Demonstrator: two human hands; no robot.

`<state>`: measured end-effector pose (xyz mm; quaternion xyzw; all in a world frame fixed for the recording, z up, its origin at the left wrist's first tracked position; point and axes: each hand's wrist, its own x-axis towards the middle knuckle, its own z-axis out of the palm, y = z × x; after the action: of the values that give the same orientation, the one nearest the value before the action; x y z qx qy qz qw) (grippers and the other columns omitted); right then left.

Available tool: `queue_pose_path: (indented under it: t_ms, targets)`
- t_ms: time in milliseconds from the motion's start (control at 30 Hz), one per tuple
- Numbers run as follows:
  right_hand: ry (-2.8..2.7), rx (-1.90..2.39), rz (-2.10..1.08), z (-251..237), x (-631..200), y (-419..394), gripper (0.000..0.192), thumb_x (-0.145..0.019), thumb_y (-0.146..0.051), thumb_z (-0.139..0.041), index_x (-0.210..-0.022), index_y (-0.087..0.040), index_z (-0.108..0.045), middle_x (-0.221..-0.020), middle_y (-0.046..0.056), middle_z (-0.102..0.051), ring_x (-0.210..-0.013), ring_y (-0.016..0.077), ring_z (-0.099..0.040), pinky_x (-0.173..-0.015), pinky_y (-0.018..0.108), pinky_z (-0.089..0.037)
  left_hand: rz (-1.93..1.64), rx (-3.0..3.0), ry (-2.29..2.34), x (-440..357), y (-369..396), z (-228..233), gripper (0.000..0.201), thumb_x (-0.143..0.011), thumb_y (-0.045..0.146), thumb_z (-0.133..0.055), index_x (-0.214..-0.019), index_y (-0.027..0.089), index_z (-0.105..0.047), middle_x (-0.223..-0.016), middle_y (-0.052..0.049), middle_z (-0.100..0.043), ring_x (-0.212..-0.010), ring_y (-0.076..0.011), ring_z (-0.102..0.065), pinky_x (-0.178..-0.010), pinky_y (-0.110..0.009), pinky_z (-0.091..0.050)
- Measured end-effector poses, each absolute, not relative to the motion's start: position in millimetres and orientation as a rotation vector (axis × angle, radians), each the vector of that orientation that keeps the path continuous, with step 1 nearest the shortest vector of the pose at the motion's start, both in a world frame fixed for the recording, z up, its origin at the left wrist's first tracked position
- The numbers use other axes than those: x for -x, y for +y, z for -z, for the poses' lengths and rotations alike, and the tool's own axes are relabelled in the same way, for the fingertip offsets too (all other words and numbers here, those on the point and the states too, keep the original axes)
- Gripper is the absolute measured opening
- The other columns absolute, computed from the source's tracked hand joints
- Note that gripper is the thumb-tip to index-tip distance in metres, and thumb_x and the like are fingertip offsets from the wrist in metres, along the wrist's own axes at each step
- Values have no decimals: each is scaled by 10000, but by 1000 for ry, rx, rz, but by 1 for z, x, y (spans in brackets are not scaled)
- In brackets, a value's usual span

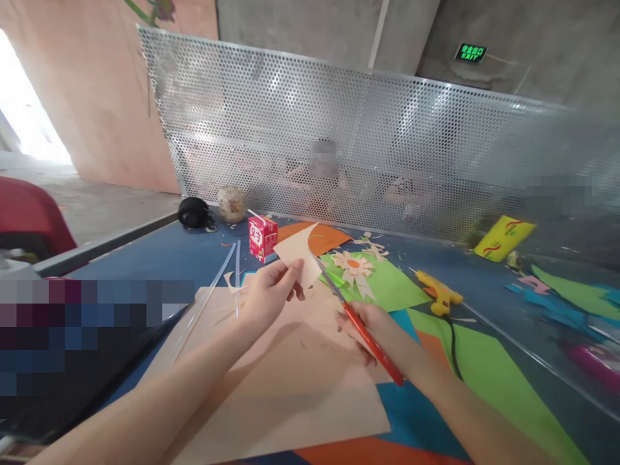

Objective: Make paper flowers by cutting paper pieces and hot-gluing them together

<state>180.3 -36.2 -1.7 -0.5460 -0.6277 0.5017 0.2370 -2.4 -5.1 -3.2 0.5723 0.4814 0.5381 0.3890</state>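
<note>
Between thumb and fingers, my left hand [276,286] pinches a small cream piece of paper or felt [296,250], lifted above the table. A curved cut runs along its right edge. My right hand [365,329] is wrapped round red-handled scissors [371,337], whose blades meet the piece's right side. Under both hands lies a large cream sheet [285,387]. Just beyond the scissors, a cream paper flower [356,265] with an orange centre rests on a green sheet [397,284].
A pink drink carton [263,239], clear glue sticks [213,284], a roll of black tape [192,213] and a jar [231,204] stand left. A yellow glue gun [440,294] with its cord and a yellow packet [504,237] lie right. A perforated metal screen [310,123] borders the back.
</note>
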Motion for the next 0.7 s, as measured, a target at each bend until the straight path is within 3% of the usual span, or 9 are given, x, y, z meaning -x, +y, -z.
queue_pose_path:
  t_ms: [267, 700]
  targets:
    - [-1759, 1547, -1342, 19, -182, -28, 361, -733, -542, -535, -741, -190, -454, -480, -82, -444, -283, 46, -417, -255, 147, -358, -1407, -1504, 1301, 4, -4, 2, 366, -787, 423, -479, -524, 172, -437, -396, 19, -545, -383, -75, -407, -424, -201, -293]
    - [-1862, 1551, -1262, -8, -179, -39, 401, -752, -580, -471, -715, -181, -467, -429, -81, -365, -343, 69, -402, -342, 173, -325, -1405, -1499, 1278, 2, -6, -1, 343, -776, 382, -493, -509, 179, -424, -388, 9, -550, -374, -81, -428, -421, -200, -304]
